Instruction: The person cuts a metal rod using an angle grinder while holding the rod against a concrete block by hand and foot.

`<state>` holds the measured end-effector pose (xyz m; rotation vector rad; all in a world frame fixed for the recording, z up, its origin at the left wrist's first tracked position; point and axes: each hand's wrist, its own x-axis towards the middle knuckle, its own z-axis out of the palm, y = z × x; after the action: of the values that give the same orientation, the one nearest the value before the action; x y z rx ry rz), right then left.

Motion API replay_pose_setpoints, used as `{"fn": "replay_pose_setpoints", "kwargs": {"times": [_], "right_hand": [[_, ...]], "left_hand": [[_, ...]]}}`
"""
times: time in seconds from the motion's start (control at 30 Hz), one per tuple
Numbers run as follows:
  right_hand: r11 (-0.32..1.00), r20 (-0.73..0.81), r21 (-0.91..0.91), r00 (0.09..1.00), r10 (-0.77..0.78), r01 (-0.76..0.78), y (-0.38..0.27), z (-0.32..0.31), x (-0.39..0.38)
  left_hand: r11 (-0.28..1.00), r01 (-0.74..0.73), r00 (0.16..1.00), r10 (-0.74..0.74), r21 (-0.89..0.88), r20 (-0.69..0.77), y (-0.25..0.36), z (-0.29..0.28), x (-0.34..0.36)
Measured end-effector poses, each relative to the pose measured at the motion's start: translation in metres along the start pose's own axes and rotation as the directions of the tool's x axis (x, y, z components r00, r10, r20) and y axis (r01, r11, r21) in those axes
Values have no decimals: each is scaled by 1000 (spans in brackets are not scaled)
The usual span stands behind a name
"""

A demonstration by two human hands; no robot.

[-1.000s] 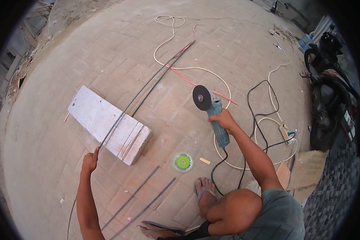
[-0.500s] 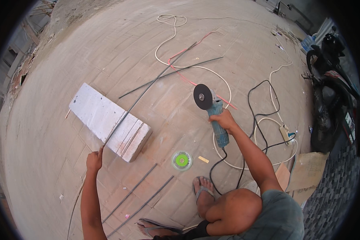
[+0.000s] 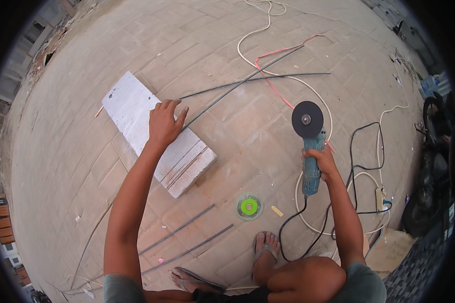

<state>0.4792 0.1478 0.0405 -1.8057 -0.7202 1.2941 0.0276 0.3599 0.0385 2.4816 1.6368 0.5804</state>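
Observation:
My right hand (image 3: 321, 162) is wrapped round the teal body of an angle grinder (image 3: 312, 177), held up on the right with its black disc (image 3: 307, 119) at the top. A pale, scored concrete block (image 3: 131, 103) lies on the ground at left centre. Over it reaches my left hand (image 3: 166, 123), fingers apart and thumb spread. Beside that thumb a long thin steel rod (image 3: 237, 87) crosses the block; the hand and forearm hide part of it. Whether the fingers touch rod or block cannot be told.
A second rod (image 3: 288, 75) crosses the first beyond the block. Shorter rods (image 3: 187, 251) and a green-centred disc (image 3: 248, 206) lie nearer me. Black and cream cables (image 3: 356, 171) loop at right toward a power strip (image 3: 380, 199). A motorcycle (image 3: 424, 197) stands at far right.
My left hand has let go of the rod at the block's near side and moved forward over the block, opening. The grinder stays in my right hand. The whole view has shifted.

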Motion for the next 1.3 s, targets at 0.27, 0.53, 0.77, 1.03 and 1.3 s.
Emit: {"fn": "replay_pose_setpoints", "kwargs": {"times": [0.27,0.53,0.77,1.03,1.3], "right_hand": [[999,-23,19,999,-36,37,-10,-15,-7],[999,-77,40,997,21,-18,7,-56,-3],[996,-99,79,994,42,-34,5,-50,2],[995,-46,104,999,9,-4,3,-39,8],[998,-128,67,992,4,5,-7,-43,5]], "left_hand": [[978,202,912,-205,47,354,-22,110,104],[974,217,676,-194,58,711,-38,95,137],[969,210,754,-74,-133,653,-8,91,115],[933,349,737,-213,-92,641,9,71,108],[957,-225,947,258,-181,189,130,140,8]]}}
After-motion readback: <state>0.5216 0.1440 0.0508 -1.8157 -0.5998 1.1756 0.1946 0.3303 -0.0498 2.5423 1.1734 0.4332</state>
